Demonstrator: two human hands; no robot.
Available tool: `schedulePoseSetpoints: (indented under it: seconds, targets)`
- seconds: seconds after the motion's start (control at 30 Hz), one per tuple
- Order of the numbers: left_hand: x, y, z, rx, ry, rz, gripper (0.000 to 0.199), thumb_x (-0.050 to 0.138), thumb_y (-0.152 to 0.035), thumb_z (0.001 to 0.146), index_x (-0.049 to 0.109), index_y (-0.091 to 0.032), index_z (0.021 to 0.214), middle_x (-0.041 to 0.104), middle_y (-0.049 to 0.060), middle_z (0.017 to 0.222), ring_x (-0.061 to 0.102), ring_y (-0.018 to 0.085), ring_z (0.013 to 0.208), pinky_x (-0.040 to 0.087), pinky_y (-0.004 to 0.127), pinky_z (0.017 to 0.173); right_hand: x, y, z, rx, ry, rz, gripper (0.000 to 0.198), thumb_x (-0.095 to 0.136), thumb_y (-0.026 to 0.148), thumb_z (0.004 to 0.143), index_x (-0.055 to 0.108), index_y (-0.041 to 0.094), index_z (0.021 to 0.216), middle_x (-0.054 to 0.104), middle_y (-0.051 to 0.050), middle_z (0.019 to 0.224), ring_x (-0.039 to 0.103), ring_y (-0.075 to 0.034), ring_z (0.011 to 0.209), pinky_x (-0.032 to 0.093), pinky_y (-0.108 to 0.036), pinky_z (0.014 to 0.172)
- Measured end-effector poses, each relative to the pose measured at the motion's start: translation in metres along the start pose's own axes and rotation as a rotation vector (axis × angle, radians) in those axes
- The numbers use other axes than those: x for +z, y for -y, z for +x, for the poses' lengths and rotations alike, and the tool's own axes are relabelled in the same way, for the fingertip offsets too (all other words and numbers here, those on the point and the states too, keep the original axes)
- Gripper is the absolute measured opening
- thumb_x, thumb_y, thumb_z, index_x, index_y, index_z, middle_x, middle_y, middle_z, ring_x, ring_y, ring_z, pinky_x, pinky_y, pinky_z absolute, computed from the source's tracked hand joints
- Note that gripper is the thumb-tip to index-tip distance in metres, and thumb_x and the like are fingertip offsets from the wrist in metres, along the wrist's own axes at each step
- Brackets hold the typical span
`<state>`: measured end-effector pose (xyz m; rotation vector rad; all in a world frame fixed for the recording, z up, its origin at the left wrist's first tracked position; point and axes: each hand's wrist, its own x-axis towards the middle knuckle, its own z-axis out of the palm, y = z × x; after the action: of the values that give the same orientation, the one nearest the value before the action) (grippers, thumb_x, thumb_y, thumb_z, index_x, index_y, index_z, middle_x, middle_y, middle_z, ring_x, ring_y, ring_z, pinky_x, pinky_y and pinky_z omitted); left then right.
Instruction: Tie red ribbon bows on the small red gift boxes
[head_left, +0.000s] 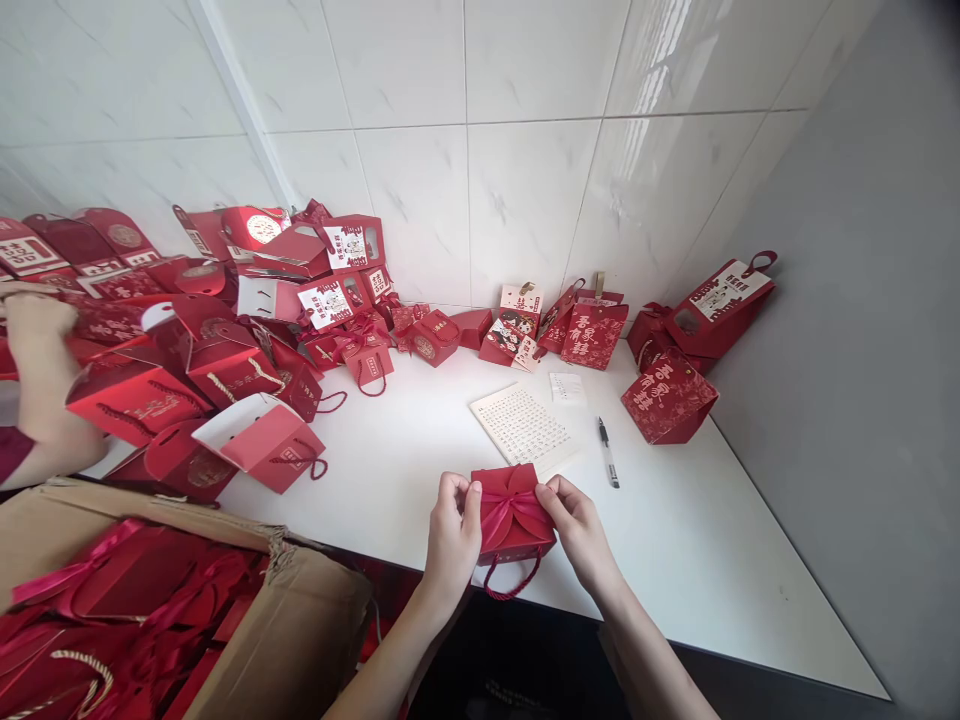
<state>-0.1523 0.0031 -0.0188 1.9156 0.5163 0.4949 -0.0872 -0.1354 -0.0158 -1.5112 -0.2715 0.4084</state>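
A small red gift box (517, 540) with petal-like top flaps sits at the white table's front edge. Across its top runs a pink satin ribbon (501, 512), gathered in the middle. At the box's left side my left hand (454, 530) is closed, thumb and fingers pinching the ribbon. On the right, my right hand (574, 522) pinches the ribbon's other side near the upper corner. A dark red cord handle (514, 592) hangs in a loop from the front of the box. The ribbon's ends are hidden behind my fingers.
Beyond the box lie a handwritten sheet (521, 425), a small note (568, 388) and a pen (607, 455). Red gift boxes (262, 440) pile up at left; others (667, 398) stand along the wall. A cardboard carton (300, 610) is front left. Another person's arm (45, 370) reaches in.
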Motion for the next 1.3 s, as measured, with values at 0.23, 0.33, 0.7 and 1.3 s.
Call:
schedulePoseSetpoints:
  seconds: [0.23,0.33,0.7,1.3]
  targets:
    - [-0.005,-0.001,0.005,-0.061,0.091,-0.113,0.029,0.039,-0.045,0.087,0.04,-0.02,0.072,0.043,-0.002,0.065,0.046,0.013,0.06,0.041,0.025,0.059,-0.006,-0.006,0.004,0.054,-0.016,0.096,0.048,0.057,0.059,0.077,0.035,0.019,0.062,0.038,0.003,0.058,0.034,-0.009,0.05,0.033,-0.022,0.048]
    - [-0.02,-0.005,0.015,0.007,0.248,-0.143,0.02,0.039,-0.035,0.085,0.051,-0.019,0.081,0.05,0.001,0.074,0.05,0.015,0.071,0.044,0.027,0.068,-0.016,-0.004,0.004,-0.04,-0.021,-0.047,0.043,0.055,0.058,0.078,0.041,0.019,0.07,0.046,0.001,0.066,0.045,-0.013,0.058,0.042,-0.026,0.054]
    - [-0.05,-0.004,0.031,0.263,0.482,0.048,0.017,0.047,-0.019,0.076,0.059,-0.02,0.088,0.055,0.006,0.098,0.053,0.019,0.091,0.044,0.03,0.076,-0.002,0.007,-0.022,-0.523,0.138,-0.644,0.04,0.059,0.038,0.084,0.048,0.029,0.121,0.032,-0.011,0.131,0.035,-0.029,0.124,0.044,-0.049,0.096]
    - [-0.036,-0.011,0.04,-0.14,0.643,-0.342,0.033,0.051,-0.049,0.082,0.051,-0.017,0.089,0.045,-0.005,0.064,0.029,0.001,0.036,0.021,0.015,0.033,-0.002,-0.009,-0.018,-0.416,0.181,-0.618,0.035,0.056,0.039,0.086,0.049,0.028,0.119,0.033,-0.009,0.133,0.028,-0.027,0.13,0.037,-0.048,0.104]
